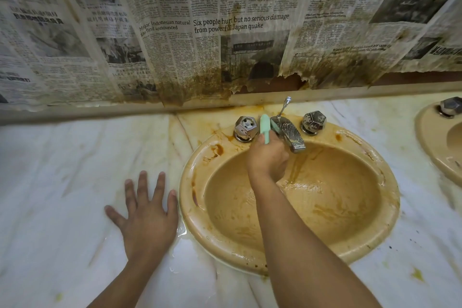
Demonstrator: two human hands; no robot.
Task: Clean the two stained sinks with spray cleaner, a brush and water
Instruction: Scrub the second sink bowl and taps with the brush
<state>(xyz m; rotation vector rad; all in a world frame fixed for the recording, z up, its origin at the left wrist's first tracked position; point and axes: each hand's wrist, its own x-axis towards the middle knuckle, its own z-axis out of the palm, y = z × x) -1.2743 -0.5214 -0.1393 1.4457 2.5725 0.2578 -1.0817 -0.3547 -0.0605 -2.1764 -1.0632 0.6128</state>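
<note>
On my far left, the marble counter (pixel 62 182) runs under stained, torn newspaper (pixel 175 32) that covers the wall. My left hand (pixel 147 217) lies flat on the wet counter with its fingers spread, holding nothing, its little finger just beside the rim of the tan sink (pixel 190 182). Brown streaks mark the rim and the bowl, and water lies in the bowl.

At the back of the sink the left tap knob (pixel 245 128) stands close to the green brush (pixel 265 127). My right hand (pixel 268 157) is curled in a fist round the brush's handle, which rises above my knuckles. The head of the brush presses on the left side of the chrome spout (pixel 290 134), which is directly in front of my fist. The pull rod (pixel 285 106) stands behind the spout, and the spotted right knob (pixel 313 122) is beyond it. A second sink (pixel 425 132) is cut off at the right edge.
</note>
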